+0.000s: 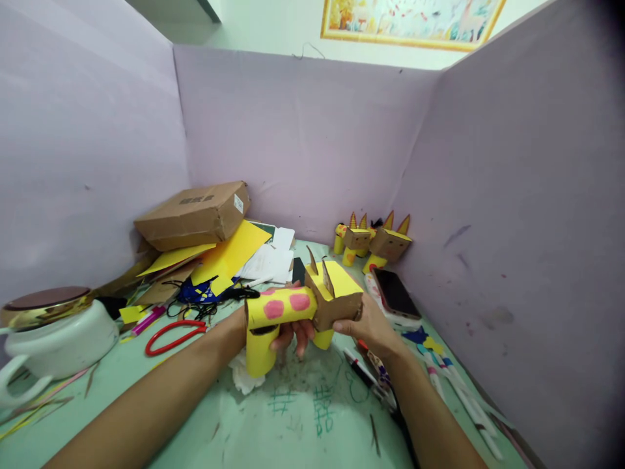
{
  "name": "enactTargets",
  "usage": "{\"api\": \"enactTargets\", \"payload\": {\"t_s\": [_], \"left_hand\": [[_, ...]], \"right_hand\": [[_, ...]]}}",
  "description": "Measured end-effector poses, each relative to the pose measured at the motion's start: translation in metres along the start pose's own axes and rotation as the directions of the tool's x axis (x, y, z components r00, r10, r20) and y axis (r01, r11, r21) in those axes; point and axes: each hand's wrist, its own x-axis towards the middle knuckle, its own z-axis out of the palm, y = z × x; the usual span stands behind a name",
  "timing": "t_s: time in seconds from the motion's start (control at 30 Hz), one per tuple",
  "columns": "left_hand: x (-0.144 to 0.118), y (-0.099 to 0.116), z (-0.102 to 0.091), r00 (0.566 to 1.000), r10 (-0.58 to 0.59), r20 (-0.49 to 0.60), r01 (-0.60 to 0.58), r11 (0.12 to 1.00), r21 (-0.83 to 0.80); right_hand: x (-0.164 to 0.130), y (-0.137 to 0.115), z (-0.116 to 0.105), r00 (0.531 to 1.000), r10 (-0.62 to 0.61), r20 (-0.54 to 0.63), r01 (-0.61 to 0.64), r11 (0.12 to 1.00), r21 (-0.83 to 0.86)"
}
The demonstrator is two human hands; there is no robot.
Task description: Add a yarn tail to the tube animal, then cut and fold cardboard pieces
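On the table [312,423], green scribbles, unreadable.

Yellow giraffe [293,309] has pink spots; scissors [176,335] red; table [303,417] pale green.

Soft even daylight from above, faint shadows under both forearms, wide-angle bending at the edges, dark vignette at right corners, mild blur.

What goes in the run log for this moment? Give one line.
left hand: grips giraffe body | right hand: holds cardboard head | paper giraffe: above green table | scissors: lying left
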Motion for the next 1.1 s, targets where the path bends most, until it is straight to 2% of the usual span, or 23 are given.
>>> {"api": "enactTargets", "payload": {"t_s": [0.1,0.17,0.27,0.33,0.4,0.53,0.73,0.8,0.9,1.0,1.1], "left_hand": [[0.004,0.005,-0.007,0.989,0.092,-0.115,-0.098,0.994,-0.048],[0.006,0.007,-0.019,0.951,0.181,-0.25,-0.204,0.976,-0.07],[-0.001,0.004,-0.038,0.828,0.32,-0.459,-0.378,0.925,-0.036],[-0.012,-0.003,-0.043,0.751,0.376,-0.543,-0.436,0.9,0.019],[-0.024,-0.012,-0.04,0.718,0.405,-0.566,-0.444,0.893,0.076],[-0.033,-0.029,-0.025,0.694,0.446,-0.565,-0.406,0.891,0.205],[-0.018,-0.047,-0.028,0.555,0.484,-0.677,-0.301,0.875,0.379],[-0.017,-0.051,-0.031,0.542,0.481,-0.689,-0.277,0.876,0.394],[-0.02,-0.053,-0.032,0.555,0.481,-0.679,-0.273,0.876,0.398],[-0.023,-0.054,-0.031,0.574,0.501,-0.647,-0.301,0.864,0.403],[-0.025,-0.055,-0.032,0.574,0.538,-0.618,-0.349,0.843,0.41]], "right_hand": [[0.003,0.007,-0.003,1.0,0.007,-0.014,-0.006,0.995,0.103],[0.004,0.011,-0.006,0.993,-0.021,-0.115,0.036,0.992,0.124],[0.005,0.015,-0.009,0.973,-0.052,-0.223,0.079,0.991,0.111],[0.007,0.018,-0.007,0.961,-0.077,-0.265,0.108,0.988,0.108],[0.009,0.021,-0.004,0.953,-0.099,-0.287,0.133,0.986,0.1],[0.017,0.032,0.004,0.962,-0.104,-0.251,0.133,0.986,0.1],[0.021,0.048,0.01,0.986,-0.012,-0.168,0.031,0.993,0.116],[0.02,0.047,0.012,0.988,0.014,-0.154,-0.002,0.997,0.081],[0.019,0.041,0.013,0.991,0.027,-0.132,-0.024,0.999,0.024],[0.017,0.038,0.012,0.99,0.056,-0.131,-0.056,0.998,0.001],[0.016,0.037,0.011,0.989,0.066,-0.131,-0.066,0.998,0.007]]}}
